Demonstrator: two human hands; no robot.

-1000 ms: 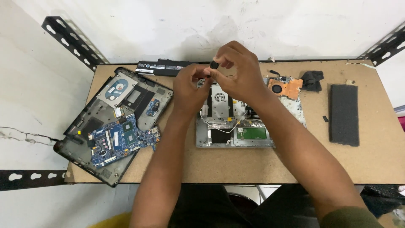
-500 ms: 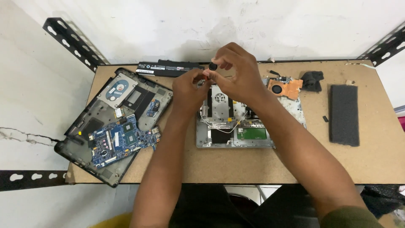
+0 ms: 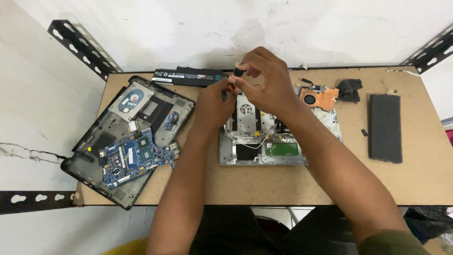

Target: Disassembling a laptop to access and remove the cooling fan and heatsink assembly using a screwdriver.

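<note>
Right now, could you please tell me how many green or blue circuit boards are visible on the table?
2: a blue circuit board resting in the black plastic laptop base at left, and a small green board in the silver metal chassis at centre. Hands may hide others.

A black plastic laptop base shell holding a blue circuit board overhangs the chipboard table's left edge. 1 long black battery lies along the rear edge. 1 dark grey foam pad lies near the right edge.

Motherboard left of laptop chassis
</note>
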